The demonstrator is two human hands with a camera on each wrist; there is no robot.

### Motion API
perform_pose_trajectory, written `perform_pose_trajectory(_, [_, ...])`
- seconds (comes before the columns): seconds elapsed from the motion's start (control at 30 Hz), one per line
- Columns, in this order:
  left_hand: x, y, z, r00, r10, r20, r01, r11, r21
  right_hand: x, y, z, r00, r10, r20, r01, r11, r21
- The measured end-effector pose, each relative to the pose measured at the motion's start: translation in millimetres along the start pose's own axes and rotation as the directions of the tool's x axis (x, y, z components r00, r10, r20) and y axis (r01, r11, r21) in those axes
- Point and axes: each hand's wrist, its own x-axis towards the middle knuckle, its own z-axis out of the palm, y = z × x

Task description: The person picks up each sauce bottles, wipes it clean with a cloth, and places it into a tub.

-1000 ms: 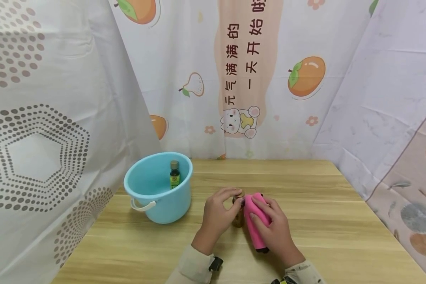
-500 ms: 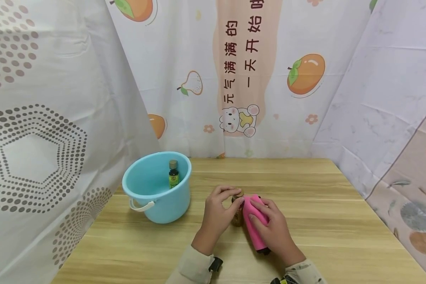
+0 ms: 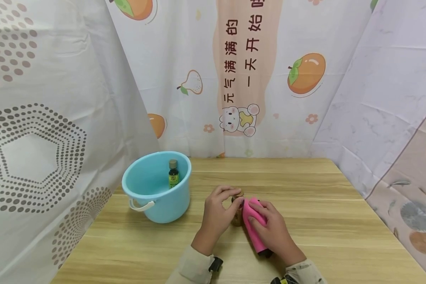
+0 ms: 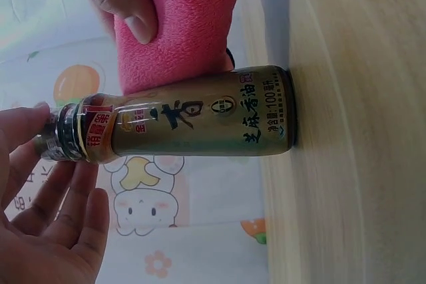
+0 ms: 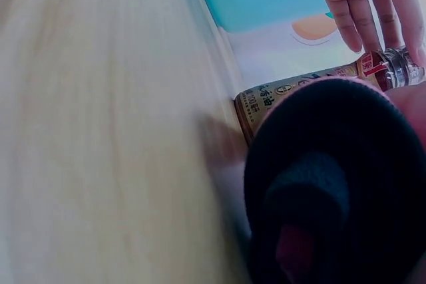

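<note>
A small sesame oil bottle (image 3: 237, 219) stands upright on the table, its gold-brown label plain in the left wrist view, where the bottle (image 4: 200, 121) lies sideways across the picture. My left hand (image 3: 215, 213) pinches it at the capped top with thumb and fingers. Against the bottle's side leans a folded pink fuzzy cloth (image 3: 255, 237) with black ends. My right hand (image 3: 274, 230) grips this cloth from the right, fingers over its top. In the right wrist view the cloth's dark end (image 5: 333, 164) hides much of the bottle and the right hand's fingers.
To the left stands a light blue bucket (image 3: 168, 207) with a white handle (image 3: 142, 206). Inside it is a dark bottle (image 3: 174, 175) with a green-yellow label. The wooden table (image 3: 326, 236) is bordered by printed curtains (image 3: 184, 43) at the back and sides.
The right hand and pink cloth have shifted slightly along the bottle, towards me. The left hand keeps its hold on the bottle top. The view has tilted a little.
</note>
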Motion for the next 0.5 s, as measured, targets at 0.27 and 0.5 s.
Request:
perform_pose_trajectory(0.27, [0.1,0.7,0.1,1.000,-0.010,0.002,0.011,1.000,-0.010,0.9,-1.3,-1.1,0.990,0.106,0.089,-0.104,0.994,-0.027])
perform_pose_trajectory(0.5, [0.0,1.2,-0.4,0.998,-0.062,0.031,0.063,0.997,-0.033,0.3,-3.2,-2.5,0.974,0.167,0.152,-0.156,0.984,-0.082])
